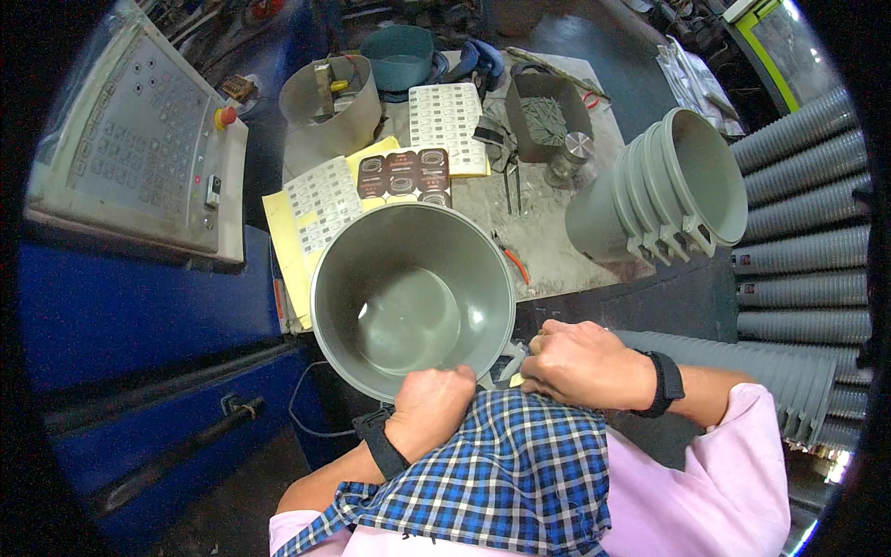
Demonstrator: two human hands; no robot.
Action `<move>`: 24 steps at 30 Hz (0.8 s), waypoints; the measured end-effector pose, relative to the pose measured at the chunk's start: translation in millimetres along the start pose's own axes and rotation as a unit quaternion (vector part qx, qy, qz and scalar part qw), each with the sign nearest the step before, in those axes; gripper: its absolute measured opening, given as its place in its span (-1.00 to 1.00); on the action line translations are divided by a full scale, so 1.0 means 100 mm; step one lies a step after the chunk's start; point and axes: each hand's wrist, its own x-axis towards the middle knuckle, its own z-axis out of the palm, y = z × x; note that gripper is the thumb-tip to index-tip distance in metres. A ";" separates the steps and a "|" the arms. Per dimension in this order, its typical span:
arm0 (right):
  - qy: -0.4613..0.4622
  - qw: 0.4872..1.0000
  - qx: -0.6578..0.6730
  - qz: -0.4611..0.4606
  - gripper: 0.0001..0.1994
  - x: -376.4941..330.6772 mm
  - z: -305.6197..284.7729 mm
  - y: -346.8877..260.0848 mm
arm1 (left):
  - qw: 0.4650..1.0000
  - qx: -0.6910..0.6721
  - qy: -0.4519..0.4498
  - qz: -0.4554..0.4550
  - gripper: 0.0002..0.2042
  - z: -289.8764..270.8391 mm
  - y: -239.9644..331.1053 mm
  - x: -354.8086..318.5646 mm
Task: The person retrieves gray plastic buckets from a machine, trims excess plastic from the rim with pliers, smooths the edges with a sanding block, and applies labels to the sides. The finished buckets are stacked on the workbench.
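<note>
A grey plastic bucket (408, 316) is tilted toward me in front of my body, its open mouth and smooth inside showing. My left hand (432, 405) is closed on the bucket's near rim, thumb along the edge. Close to a light grey lug (506, 365) on the bucket's right side, my right hand (577, 364) is curled into a fist. A small yellow bit shows beside its fingers; what it grips is mostly hidden. Both wrists wear black bands, and a blue checked apron (501, 473) lies below the hands.
On the table stand nested grey buckets (640, 195), a bin of small grey parts (543, 116), label sheets (445, 116) and orange-handled pliers (513, 262). A control panel (139, 139) with a red button is at left. Stacked grey buckets (803, 232) line the right.
</note>
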 end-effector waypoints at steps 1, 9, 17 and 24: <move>-0.005 1.000 -0.007 0.000 -0.81 0.02 -0.01 0.00 | 1.000 0.005 0.002 0.002 -0.95 0.00 0.00 0.00; 0.000 0.997 -0.078 -0.025 -0.88 0.11 -0.07 -0.07 | 1.000 0.026 0.010 -0.006 -0.96 0.01 -0.04 -0.03; -0.046 0.998 -0.045 0.026 -0.83 0.18 -0.14 0.06 | 1.000 0.017 0.007 -0.003 -0.96 -0.01 -0.07 -0.07; 0.009 0.998 0.034 -0.047 -0.86 0.25 -0.05 -0.01 | 0.999 0.034 0.009 0.004 -0.95 -0.02 -0.07 -0.07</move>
